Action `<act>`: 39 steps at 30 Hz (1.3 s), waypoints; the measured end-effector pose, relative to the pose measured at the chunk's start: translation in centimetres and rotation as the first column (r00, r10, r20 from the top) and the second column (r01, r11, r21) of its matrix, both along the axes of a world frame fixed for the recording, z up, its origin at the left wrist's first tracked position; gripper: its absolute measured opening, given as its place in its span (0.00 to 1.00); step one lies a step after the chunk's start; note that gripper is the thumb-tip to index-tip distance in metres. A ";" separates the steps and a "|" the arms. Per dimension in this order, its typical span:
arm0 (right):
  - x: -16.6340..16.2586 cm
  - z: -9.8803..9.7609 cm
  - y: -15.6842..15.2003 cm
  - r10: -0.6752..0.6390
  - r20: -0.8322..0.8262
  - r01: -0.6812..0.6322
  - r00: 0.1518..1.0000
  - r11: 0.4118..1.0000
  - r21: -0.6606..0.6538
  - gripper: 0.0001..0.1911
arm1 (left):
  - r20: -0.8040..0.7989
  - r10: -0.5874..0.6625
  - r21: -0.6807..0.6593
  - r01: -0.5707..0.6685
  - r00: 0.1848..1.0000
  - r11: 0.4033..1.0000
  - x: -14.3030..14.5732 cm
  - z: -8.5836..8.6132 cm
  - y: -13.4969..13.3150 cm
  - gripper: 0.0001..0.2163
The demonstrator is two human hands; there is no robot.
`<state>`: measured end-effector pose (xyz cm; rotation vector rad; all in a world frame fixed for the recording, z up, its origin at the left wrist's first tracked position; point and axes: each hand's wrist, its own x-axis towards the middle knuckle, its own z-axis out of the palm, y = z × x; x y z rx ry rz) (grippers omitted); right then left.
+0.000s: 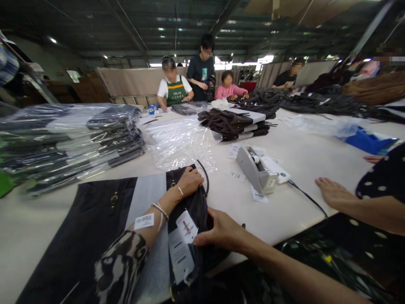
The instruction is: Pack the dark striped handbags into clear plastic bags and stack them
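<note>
A dark folded garment [104, 219] with small gold buckles and a pale grey strip across it lies on the white table before me. Reaching over it, my left hand [189, 181] has its fingers curled onto the garment's far edge, near a thin dark cord. A sticker with a barcode is on my left forearm. Along the garment's right edge, my right hand [224, 230] grips it, thumb on top beside the tags and fingers partly hidden. The white hang tag [186, 226] shows a pink print; a greyish label [181, 255] lies under it.
Bagged garments [79, 139] are stacked at left, beside clear plastic bags [183, 141]. A tape dispenser [257, 171] stands among barcode stickers. Dark garments [229, 122] lie behind it. A co-worker's hand [335, 192] rests at right; several people work at the far side.
</note>
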<state>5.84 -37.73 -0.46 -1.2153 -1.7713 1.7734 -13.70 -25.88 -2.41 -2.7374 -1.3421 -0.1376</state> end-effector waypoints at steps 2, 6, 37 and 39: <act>-0.3 -0.2 0.2 -0.026 -0.012 0.026 1.000 0.999 -0.033 0.25 | 0.016 0.015 0.000 -0.015 1.000 1.000 0.1 -0.1 0.3 0.07; 0.5 0.5 2.7 0.002 -0.086 -0.016 0.996 0.986 -0.164 0.12 | 0.075 0.076 0.006 -0.077 0.994 0.997 -0.1 0.1 1.4 0.08; -14.4 1.1 14.1 -0.163 0.531 -0.340 0.831 0.607 0.718 0.38 | 0.006 0.871 0.107 -0.866 0.492 0.489 -21.2 2.6 -11.0 0.23; -13.6 -1.4 15.4 -0.164 0.592 -0.359 0.789 0.660 0.661 0.37 | -0.089 0.870 0.003 -0.873 0.485 0.488 -23.2 1.0 -12.4 0.19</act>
